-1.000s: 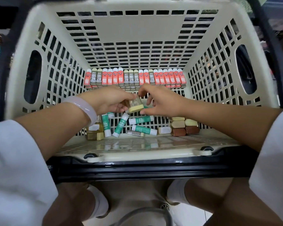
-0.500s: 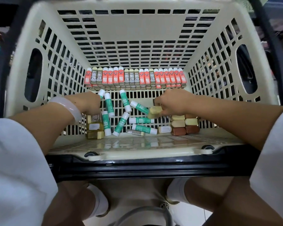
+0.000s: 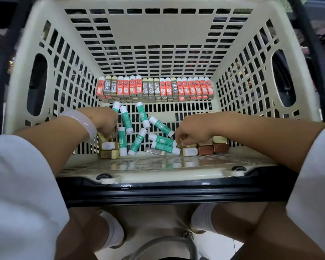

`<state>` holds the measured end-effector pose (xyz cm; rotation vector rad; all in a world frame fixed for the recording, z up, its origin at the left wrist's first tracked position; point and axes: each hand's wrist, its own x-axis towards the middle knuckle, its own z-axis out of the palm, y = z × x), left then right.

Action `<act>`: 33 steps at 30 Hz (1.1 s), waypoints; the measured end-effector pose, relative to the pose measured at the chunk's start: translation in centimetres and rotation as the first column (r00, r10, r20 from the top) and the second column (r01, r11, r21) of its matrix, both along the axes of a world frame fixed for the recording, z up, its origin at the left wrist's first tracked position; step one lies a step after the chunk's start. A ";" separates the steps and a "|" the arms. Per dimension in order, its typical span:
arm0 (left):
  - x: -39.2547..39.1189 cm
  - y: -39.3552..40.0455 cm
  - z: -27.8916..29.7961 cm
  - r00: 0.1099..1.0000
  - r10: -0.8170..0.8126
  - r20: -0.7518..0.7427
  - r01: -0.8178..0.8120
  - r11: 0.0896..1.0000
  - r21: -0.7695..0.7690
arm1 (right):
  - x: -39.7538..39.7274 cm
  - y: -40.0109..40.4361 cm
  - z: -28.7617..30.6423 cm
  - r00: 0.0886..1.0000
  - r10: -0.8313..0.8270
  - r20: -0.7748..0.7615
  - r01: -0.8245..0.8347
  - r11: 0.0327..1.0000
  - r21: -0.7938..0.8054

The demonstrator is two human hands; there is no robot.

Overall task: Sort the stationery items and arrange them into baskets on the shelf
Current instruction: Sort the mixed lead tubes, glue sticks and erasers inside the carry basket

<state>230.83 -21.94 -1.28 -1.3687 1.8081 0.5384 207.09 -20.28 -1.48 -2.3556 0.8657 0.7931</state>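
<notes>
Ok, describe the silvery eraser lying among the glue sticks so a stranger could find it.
Look in the cream basket, at its near edge. Beside the loose glue sticks lies one small silvery eraser, the only grey-metallic piece between the yellow blocks and brown blocks.

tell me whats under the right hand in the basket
The right hand covers a stack of tan erasers, touching the top ones; brown erasers show beside it. Whatever its fingertips hold is hidden.

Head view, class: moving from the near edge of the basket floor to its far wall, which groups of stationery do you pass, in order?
Stacked yellow and brown erasers → scattered green-and-white glue sticks → upright row of red and grey lead boxes against the basket far wall.
</notes>
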 end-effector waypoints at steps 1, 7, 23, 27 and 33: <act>-0.2 -0.2 0.3 0.999 0.015 -0.032 -0.016 1.000 -0.027 | 0.0 0.1 -0.1 1.000 0.011 -0.025 -0.011 1.000 -0.003; -1.2 -0.6 0.8 0.953 0.135 -0.271 -0.173 0.978 -0.120 | -0.8 0.4 -0.7 0.979 0.050 -0.200 -0.039 0.997 0.059; -4.2 -0.3 2.9 0.201 0.729 -0.654 -0.587 0.624 0.516 | 0.9 -0.2 0.4 0.773 -0.365 0.518 0.409 0.912 0.031; -0.3 -1.0 1.5 0.920 0.220 -0.325 -0.232 0.973 0.002 | 0.7 -0.2 0.3 0.808 -0.337 0.483 0.386 0.923 -0.002; 0.0 0.5 -0.7 0.995 -0.091 0.031 0.080 0.962 0.260 | -0.4 -0.5 0.4 0.967 -0.212 0.144 0.246 0.926 -0.287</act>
